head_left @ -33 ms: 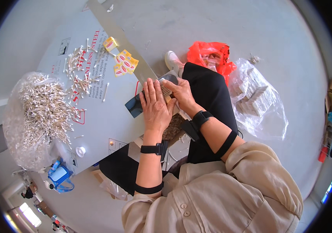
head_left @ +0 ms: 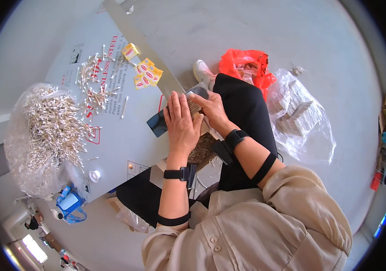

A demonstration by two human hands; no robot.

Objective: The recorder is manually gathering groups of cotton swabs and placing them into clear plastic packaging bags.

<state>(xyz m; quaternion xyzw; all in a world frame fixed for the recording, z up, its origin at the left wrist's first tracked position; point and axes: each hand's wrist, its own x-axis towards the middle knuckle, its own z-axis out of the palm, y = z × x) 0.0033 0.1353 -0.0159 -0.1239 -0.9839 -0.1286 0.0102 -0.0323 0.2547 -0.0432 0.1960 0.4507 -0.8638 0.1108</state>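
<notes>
My left hand lies palm down at the table's edge, its fingers stretched out side by side, touching a ridged row of thin brownish sticks. From the other side my right hand grips this row. Its thumb reaches across toward my left fingertips, and its other fingers are mostly hidden. A dark, shiny flat piece sticks out to the left of my left hand. Just past the row is a dark, smooth rounded piece. Below my hands stands an open box with a mass of thin brown sticks, partly covered by my wrists.
On the film-covered table, a clear bag of cotton swabs spills over, with loose swabs and yellow-white packets beyond. A red bag and a clear bag of stacked white packs lie on the floor at right.
</notes>
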